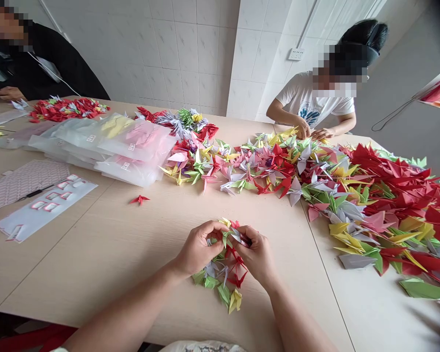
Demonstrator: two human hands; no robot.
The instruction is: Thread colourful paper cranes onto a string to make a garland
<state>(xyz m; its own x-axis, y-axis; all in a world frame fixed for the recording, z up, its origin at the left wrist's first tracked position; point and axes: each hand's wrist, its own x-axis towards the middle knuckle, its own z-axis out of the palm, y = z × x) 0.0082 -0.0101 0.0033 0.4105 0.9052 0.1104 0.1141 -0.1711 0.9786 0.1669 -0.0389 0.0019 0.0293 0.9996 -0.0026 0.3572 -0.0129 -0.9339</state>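
Presently: left hand (198, 248) | right hand (254, 252) | both pinched narrowly on bunch of paper cranes (223, 292) | folds red, green, yellow, white.

Two hands (198, 249), one stray red crane (139, 199)

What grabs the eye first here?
The huge heap of origami paper cranes, in red, yellow, green, pink and white, sprawls across the right of the pale wood-grain table. In the foreground, the left hand and right hand grip a smaller cluster of paper cranes. Frosted plastic bags lie piled left of centre.
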